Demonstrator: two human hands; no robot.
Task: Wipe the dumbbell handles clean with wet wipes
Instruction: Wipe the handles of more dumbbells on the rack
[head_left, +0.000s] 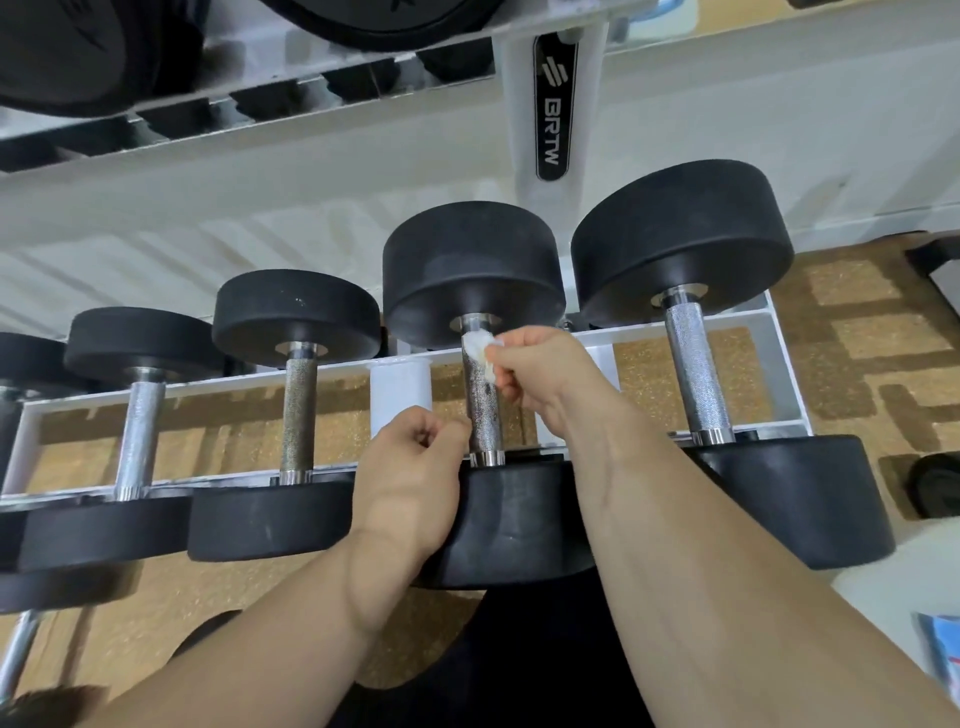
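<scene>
Several black rubber dumbbells lie across a white rack (332, 371). The middle dumbbell has a knurled steel handle (482, 410) with dark wet patches. My right hand (540, 374) pinches a crumpled white wet wipe (480, 349) against the top of that handle, just under the far weight head. My left hand (415, 467) sits to the left of the handle's lower end, fingers curled, knuckles close to the handle; I cannot see anything in it. It overlaps the near weight head (511, 514).
Neighbouring handles stand to the left (300, 415) and right (693, 364). A white rack post (553, 104) rises behind, with larger weights on the upper shelf (156, 124). A blue packet (943, 660) lies at the right edge. Patterned carpet (841, 353) shows below.
</scene>
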